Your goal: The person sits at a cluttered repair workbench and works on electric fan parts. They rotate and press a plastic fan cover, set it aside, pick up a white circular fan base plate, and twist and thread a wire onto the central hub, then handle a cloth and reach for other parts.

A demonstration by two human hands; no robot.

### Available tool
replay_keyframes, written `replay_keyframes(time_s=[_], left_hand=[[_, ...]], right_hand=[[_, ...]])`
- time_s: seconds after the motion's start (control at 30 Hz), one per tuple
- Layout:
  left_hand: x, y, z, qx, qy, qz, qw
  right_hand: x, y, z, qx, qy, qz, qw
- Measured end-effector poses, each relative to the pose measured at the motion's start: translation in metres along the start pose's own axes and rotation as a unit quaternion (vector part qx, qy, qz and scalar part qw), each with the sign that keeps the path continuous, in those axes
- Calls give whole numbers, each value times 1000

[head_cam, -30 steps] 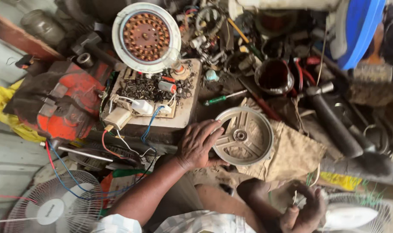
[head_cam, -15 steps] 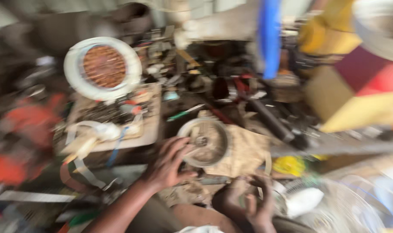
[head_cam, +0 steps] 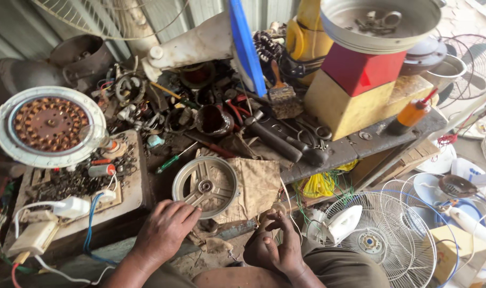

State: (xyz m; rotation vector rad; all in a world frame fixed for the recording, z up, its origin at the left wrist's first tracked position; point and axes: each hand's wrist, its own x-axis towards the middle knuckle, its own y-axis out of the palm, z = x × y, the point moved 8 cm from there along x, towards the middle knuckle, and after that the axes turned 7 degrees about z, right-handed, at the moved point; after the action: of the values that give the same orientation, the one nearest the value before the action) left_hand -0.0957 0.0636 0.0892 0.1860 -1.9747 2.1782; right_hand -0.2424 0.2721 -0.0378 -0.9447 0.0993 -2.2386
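A round grey metal motor cover [head_cam: 206,186] with spokes lies on a brown cloth [head_cam: 253,188] on the cluttered workbench. My left hand [head_cam: 165,229] rests at the cover's near edge, fingers curled against its rim. My right hand [head_cam: 279,242] is low, in front of my knee, with fingers curled around a small part that I cannot make out. A white round stator with copper windings [head_cam: 49,125] stands at the left.
A wooden board [head_cam: 126,176] at left holds wires, capacitors and a white plug. Tools, a green screwdriver [head_cam: 173,160], a brush [head_cam: 281,96] and a dark cup [head_cam: 213,120] crowd the bench. Yellow and red blocks [head_cam: 355,90] carry a metal basin. Fan guards [head_cam: 381,234] lie at right.
The view has swung to the right and sharpened. My left hand stays at the motor cover's rim; my right hand has shifted left, nearer the cloth's corner.
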Motion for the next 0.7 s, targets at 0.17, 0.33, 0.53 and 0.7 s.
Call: replay_keyframes(time_s=[0.17, 0.33, 0.53, 0.7], left_hand=[[15, -15, -5, 1, 3, 5, 1000], [25, -47, -18, -10, 9, -46, 999], [91, -64, -38, -16, 48, -127, 991], [168, -51, -48, -18, 78, -169, 982]], right_hand=[[-6, -3, -4, -10, -18, 6, 1000], [-18, -8, -13, 33, -18, -21, 999], [-29, -18, -21, 71, -38, -76, 994], [-29, -24, -27, 71, -31, -81, 994]])
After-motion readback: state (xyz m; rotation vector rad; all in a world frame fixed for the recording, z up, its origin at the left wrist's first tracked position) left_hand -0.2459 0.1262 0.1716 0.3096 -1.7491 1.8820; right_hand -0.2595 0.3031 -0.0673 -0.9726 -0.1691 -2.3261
